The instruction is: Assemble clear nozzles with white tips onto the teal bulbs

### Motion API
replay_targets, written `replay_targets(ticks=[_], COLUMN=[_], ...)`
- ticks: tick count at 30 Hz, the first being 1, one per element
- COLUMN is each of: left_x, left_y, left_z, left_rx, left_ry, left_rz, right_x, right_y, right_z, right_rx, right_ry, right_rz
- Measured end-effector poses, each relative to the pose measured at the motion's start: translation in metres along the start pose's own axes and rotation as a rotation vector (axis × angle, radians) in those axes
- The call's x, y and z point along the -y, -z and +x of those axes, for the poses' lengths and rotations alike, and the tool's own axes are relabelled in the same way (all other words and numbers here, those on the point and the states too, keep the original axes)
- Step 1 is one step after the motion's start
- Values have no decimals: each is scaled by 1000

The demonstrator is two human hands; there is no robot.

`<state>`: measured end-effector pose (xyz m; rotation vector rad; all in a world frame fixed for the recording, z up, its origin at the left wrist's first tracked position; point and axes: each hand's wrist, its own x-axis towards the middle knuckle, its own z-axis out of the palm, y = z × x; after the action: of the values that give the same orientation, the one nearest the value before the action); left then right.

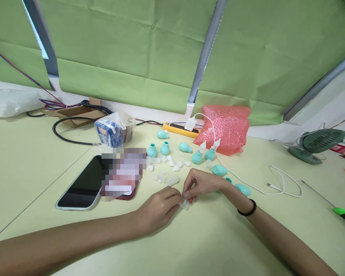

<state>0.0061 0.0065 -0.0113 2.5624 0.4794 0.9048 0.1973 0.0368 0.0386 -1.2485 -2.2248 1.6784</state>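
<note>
Table (117, 251): handheld clear piece (184, 205), blue package (103, 137), illegible print (107, 129).

Single head-worn view, looking forward and down from the near side of the counter (161, 257); left hand (160, 207) and right hand (201, 182) at close range, green blind (126, 42) at far side.

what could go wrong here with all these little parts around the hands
The small translucent piece at the fingertips of the left hand and right hand could slip and get mixed up with the loose white tips. The right forearm might also nudge the teal bulb lying close beside it.
</note>
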Motion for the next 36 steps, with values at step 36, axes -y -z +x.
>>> replay_targets(ticks=[36], left_x=[-2], left_y=[-4], left_z=[0], left_rx=[-15], left_ry=[-49], left_rz=[45], right_x=[5], right_y=[-4], right_z=[-5], right_rx=[-18], right_ry=[6], right_rz=[-39])
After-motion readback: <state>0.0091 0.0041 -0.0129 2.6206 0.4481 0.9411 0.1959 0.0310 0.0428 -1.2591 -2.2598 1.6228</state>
